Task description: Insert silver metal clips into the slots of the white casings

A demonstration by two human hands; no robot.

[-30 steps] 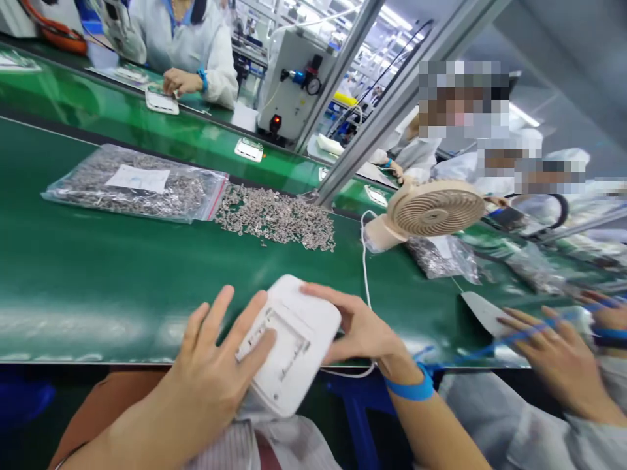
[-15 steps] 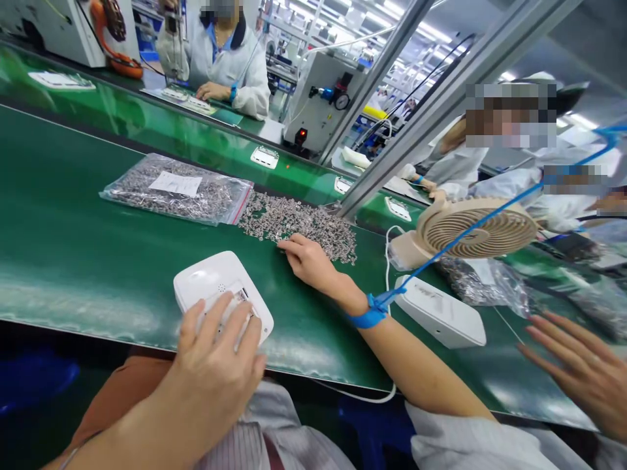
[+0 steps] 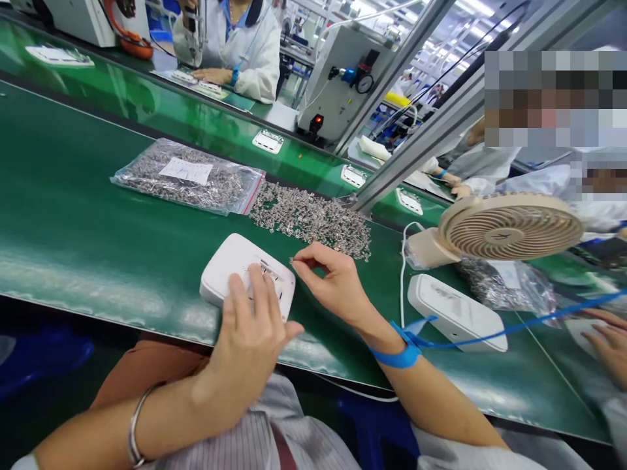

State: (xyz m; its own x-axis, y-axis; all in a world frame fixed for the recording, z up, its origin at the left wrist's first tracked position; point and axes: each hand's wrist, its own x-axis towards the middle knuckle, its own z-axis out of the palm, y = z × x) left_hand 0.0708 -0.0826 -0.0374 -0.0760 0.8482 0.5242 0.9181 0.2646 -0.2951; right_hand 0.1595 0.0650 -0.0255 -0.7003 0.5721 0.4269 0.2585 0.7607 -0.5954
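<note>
Fingers (image 3: 300, 262) of right hand (image 3: 333, 284) pinch one tiny, light, slippery-looking metal clip; left hand (image 3: 249, 326), fingers spread flat, steadies rigid white housing (image 3: 225, 271).

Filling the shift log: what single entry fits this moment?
left hand pressing white plastic housing | right hand pinching small metal clip | green conveyor belt

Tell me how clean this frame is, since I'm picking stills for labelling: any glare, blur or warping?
Head view: overhead lights throw pale glare streaks on the green belt; straight frame posts lean and the edges stretch, a wide-lens warp. The left hand, white housing and right hand look sharp; the metal clips are too small to resolve. Faces are pixelated.
</note>
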